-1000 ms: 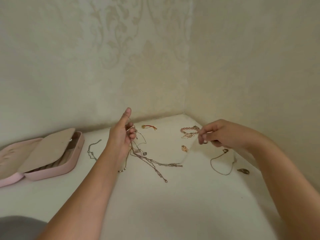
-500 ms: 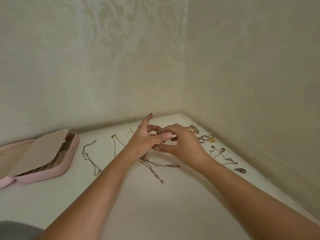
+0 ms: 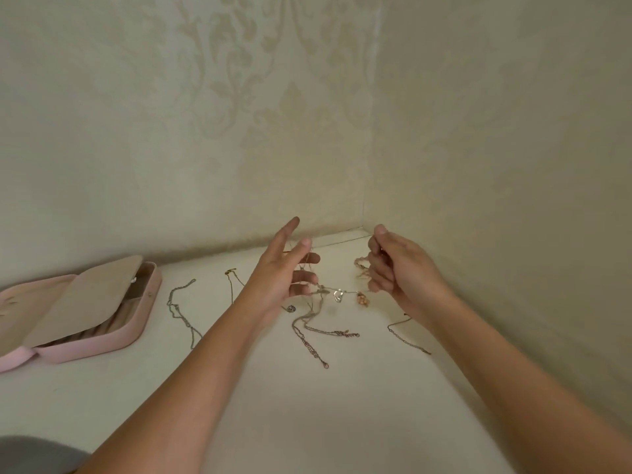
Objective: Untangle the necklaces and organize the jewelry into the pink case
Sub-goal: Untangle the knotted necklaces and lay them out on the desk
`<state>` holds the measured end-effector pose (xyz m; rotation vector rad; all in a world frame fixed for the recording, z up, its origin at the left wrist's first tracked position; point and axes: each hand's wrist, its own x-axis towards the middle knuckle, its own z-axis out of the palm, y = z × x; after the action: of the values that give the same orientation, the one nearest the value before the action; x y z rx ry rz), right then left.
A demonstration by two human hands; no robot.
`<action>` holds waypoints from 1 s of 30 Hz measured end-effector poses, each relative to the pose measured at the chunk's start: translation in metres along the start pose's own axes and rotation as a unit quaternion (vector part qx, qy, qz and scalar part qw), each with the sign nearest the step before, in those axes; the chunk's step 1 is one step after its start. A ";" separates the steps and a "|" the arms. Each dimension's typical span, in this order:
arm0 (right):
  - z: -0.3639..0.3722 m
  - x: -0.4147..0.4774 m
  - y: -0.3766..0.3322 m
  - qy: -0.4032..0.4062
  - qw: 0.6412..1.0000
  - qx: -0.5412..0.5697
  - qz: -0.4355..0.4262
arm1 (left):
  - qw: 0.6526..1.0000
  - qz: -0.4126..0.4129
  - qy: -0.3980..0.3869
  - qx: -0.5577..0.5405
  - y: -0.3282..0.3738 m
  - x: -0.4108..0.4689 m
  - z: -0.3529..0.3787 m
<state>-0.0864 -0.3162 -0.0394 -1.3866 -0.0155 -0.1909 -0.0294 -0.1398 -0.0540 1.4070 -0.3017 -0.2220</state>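
Necklaces tangled in one clump, held up over the table between your hands, in front of the wall corner. One thin strand is stretched tight from hand to hand, long axis left-right and roughly level, with a heart pendant and a small gold charm hanging on it. Loose tails drop from the clump to the table and trail toward you; their ends point near-right.

Your left hand holds the knot end: lower fingers curled round the strands, index finger straight, pointing up. Your right hand is clenched, fingers pinching the other end of the thin strand.

Pink case lies open at far left on the table, well apart from the clump, beige flap tilted up. Silver chain lies loose between case and left arm, long axis near-far. Gold chain sits just beside the left wrist. Another chain lies under your right forearm, partly hidden.
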 end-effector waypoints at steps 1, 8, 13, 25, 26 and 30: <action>-0.003 -0.002 -0.004 -0.019 1.000 0.009 -0.004 | 1.000 -0.009 -0.014 0.005 0.000 0.000 -0.001; -0.020 -0.005 -0.016 -0.087 0.995 0.047 -0.009 | 0.991 -0.069 -0.047 0.102 -0.007 0.002 -0.005; -0.027 -0.002 -0.015 -0.090 0.994 0.062 0.011 | 0.995 -0.085 -0.036 0.036 -0.007 0.007 -0.010; -0.040 0.003 -0.017 -0.069 0.991 0.055 0.105 | 0.982 -0.160 -0.003 0.103 -0.008 0.013 -0.028; -0.041 0.003 -0.018 -0.073 0.990 0.048 0.110 | 0.980 -0.153 0.005 0.124 -0.009 0.013 -0.027; -0.047 0.002 -0.024 -0.071 0.991 0.036 0.109 | 0.944 -0.080 0.004 0.319 -0.016 0.012 -0.022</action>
<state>-0.0925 -0.3663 -0.0247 -1.3178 0.0116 0.0907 -0.0106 -0.1254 -0.0719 2.0796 -0.2626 -0.2637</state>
